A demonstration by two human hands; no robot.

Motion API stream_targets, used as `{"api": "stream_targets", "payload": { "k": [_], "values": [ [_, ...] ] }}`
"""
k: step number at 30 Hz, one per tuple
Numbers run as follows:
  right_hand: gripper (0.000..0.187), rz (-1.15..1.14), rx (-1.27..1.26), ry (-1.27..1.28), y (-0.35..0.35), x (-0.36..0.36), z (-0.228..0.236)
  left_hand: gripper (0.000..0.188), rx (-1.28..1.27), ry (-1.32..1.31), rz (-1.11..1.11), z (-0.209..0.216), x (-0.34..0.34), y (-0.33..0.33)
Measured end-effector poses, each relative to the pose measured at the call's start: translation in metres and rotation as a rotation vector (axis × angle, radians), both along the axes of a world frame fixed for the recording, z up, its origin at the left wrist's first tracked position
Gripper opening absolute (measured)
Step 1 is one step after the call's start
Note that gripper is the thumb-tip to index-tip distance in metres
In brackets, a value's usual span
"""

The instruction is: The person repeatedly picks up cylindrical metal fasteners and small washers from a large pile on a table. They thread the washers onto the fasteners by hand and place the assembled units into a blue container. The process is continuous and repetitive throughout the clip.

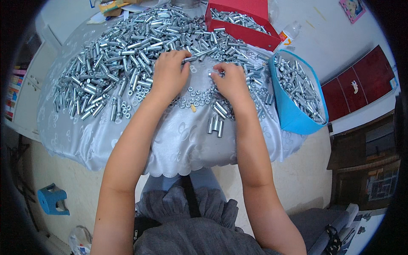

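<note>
A large heap of silvery expansion bolts (127,46) covers the far and left part of the table. My left hand (169,73) is at the heap's near right edge, its thumb and forefinger closed on one expansion bolt (190,60). To its right, my right hand (233,83) pinches a small shiny metal piece (210,74); its exact shape is partly hidden by the fingers. Loose nuts (195,98) and washers lie between and below the hands. Several metal sleeves (215,126) lie side by side near my right wrist.
A blue fabric bin (293,121) full of bolts stands at the right. Behind it are a white bottle (290,32) and an open red box (250,35) holding more bolts. A patterned silvery cloth (182,144) covers the table. A blue stool (53,199) stands on the floor at left.
</note>
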State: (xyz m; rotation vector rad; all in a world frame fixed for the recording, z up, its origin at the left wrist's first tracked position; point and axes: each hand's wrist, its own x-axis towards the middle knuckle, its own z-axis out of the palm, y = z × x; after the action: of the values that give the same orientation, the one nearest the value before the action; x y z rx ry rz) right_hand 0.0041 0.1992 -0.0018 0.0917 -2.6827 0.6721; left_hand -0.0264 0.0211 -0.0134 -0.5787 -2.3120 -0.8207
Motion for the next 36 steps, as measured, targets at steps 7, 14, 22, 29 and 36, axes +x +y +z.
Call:
{"api": "stream_targets", "payload": {
  "k": [7, 14, 22, 29, 36],
  "values": [
    [0.022, 0.020, -0.013, -0.025, -0.002, 0.000, 0.000, 0.030, -0.206, 0.036, 0.061, -0.008, -0.001, 0.005],
    [0.015, 0.017, -0.062, 0.073, -0.004, -0.002, -0.001, 0.048, -0.287, 0.034, 0.073, -0.012, -0.004, 0.008],
    [0.017, 0.074, -0.068, 0.021, -0.004, 0.000, -0.003, 0.053, -0.368, -0.024, 0.029, -0.014, -0.008, 0.010],
    [0.018, 0.074, -0.116, 0.035, -0.003, -0.001, -0.003, 0.042, -0.560, -0.188, -0.011, 0.009, 0.009, 0.004],
    [0.020, 0.092, -0.325, 0.123, 0.000, -0.005, 0.000, 0.032, -0.670, -0.553, -0.192, 0.073, 0.008, 0.003]
  ]
}}
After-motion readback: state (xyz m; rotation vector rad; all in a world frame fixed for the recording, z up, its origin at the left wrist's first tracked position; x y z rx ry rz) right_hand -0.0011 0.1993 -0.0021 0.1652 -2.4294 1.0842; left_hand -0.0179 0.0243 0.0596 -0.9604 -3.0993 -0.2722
